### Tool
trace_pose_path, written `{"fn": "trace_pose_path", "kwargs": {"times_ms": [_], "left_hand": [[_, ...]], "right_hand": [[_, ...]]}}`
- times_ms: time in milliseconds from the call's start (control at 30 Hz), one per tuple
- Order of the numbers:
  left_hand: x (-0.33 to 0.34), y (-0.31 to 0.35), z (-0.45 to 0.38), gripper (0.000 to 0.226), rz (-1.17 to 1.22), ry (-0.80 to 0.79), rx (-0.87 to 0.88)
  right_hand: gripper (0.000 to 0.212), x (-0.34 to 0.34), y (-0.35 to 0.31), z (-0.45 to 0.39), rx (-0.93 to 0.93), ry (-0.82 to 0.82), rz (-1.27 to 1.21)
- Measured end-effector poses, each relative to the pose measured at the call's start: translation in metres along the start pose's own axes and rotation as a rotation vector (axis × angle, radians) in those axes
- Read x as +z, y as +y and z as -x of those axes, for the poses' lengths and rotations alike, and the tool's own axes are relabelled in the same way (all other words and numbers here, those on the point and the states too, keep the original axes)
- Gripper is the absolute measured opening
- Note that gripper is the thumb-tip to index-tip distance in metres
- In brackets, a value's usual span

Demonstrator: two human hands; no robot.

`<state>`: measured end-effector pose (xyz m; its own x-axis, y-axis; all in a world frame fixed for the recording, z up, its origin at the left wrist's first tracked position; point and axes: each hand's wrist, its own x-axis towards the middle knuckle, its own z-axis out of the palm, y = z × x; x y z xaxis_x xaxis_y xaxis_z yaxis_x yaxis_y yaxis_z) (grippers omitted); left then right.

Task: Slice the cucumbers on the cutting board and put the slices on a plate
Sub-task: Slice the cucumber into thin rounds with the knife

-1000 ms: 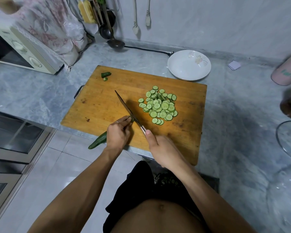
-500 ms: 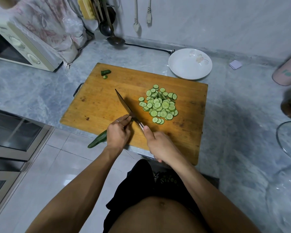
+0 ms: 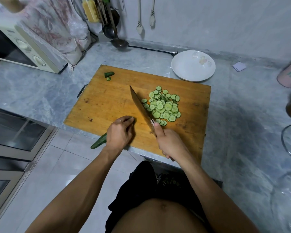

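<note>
The right hand (image 3: 170,145) grips the knife (image 3: 139,106) beside the cucumber slices (image 3: 163,106) on the cutting board (image 3: 107,105). The left hand (image 3: 119,133) holds the cucumber (image 3: 99,142) over the board's near edge; curled fingertips near the blade risk a nick.

Bare wood is lying open across the left half of the cutting board (image 3: 107,101), while the slanting knife (image 3: 139,106) and slice pile (image 3: 164,106) are blocking the way toward the plate (image 3: 180,69) beyond the far right corner.

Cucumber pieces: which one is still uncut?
The long cucumber that the left hand holds over the board's near edge; the others are thin slices or a stub.
</note>
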<state>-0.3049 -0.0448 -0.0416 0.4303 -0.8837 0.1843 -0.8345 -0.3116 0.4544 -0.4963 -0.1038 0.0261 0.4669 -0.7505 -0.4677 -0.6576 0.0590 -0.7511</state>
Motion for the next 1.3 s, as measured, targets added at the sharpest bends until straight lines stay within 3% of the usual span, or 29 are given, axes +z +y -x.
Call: {"fn": "trace_pose_path", "kwargs": {"times_ms": [433, 700, 1000, 1300], "left_hand": [[0.014, 0.016, -0.012, 0.028, 0.062, -0.013, -0.087], [0.01, 0.015, -0.012, 0.034, -0.038, -0.069, -0.005], [0.014, 0.011, -0.012, 0.036, 0.131, -0.046, -0.114], [0.016, 0.009, -0.011, 0.03, 0.179, -0.033, -0.146]], "right_hand": [[0.068, -0.008, -0.007, 0.016, -0.04, -0.05, 0.043], [0.067, -0.006, -0.003, 0.026, -0.105, -0.042, 0.094], [0.076, -0.009, -0.009, 0.037, -0.031, -0.063, 0.037], [0.071, -0.009, -0.005, 0.035, -0.031, -0.032, 0.048]]}}
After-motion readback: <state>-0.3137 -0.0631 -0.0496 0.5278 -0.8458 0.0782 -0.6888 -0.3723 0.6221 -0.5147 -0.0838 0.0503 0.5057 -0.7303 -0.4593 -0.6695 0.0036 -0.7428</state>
